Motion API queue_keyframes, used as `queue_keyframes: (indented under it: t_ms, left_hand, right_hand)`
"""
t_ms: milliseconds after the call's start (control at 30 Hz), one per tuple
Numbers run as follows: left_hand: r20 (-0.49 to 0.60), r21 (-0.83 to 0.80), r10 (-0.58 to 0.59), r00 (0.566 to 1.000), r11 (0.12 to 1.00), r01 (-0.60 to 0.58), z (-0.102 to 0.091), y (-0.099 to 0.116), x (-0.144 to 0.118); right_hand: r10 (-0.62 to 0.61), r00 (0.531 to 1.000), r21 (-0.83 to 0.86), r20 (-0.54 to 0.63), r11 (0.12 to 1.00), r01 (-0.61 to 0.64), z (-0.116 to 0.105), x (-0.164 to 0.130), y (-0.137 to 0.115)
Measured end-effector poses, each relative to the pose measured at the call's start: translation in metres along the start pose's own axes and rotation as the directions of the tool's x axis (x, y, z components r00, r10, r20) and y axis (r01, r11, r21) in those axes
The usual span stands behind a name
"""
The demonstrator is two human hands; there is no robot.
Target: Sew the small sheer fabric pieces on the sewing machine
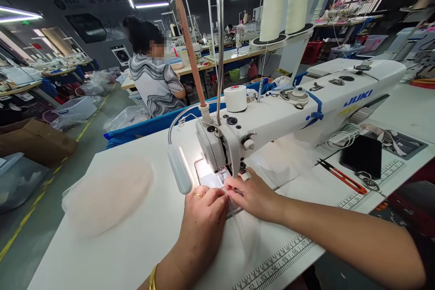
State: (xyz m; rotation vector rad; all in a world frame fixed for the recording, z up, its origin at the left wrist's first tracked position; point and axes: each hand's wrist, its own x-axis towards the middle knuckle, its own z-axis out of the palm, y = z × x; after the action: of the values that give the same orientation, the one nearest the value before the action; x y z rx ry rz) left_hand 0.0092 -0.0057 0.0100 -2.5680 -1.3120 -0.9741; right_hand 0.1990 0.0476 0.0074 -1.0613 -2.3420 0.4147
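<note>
My left hand rests just in front of the needle area of a white sewing machine, its fingers bent and pressed together on a thin sheer fabric. Close beside it, my right hand pinches at the same fabric near the presser foot. A small, dark, thin thing shows by the right fingers; its kind is unclear. The fingertips of both hands almost meet. More pale sheer fabric lies behind, under the machine's arm. A lit lamp hangs left of the needle.
A pale sheer fabric piece lies on the table's left. At right are orange-handled thread snips, a black phone and a coiled cord. Thread cones stand behind. Another person sits beyond the table.
</note>
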Motion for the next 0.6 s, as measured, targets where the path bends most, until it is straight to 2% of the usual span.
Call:
queue_keyframes:
  t_ms: [133, 267, 400, 600]
  left_hand:
    - [0.011, -0.003, -0.008, 1.000, 1.000, 0.008, -0.001, 0.001, -0.001]
    - [0.029, 0.024, -0.021, 0.999, 0.999, 0.021, 0.000, 0.000, -0.002]
    - [0.037, 0.061, -0.041, 0.998, 0.997, 0.039, 0.001, -0.002, -0.003]
    - [0.056, 0.101, -0.053, 0.997, 0.994, 0.047, 0.004, -0.004, -0.005]
  right_hand:
    - [-0.109, 0.993, -0.081, 0.035, 0.990, 0.112, -0.002, -0.004, 0.007]
    - [-0.150, 0.987, -0.192, 0.051, 0.969, 0.157, -0.004, -0.006, 0.012]
    - [-0.173, 0.985, -0.250, -0.006, 0.954, 0.166, -0.005, -0.006, 0.014]
    - [-0.207, 0.975, -0.250, -0.080, 0.951, 0.182, -0.003, -0.006, 0.016]
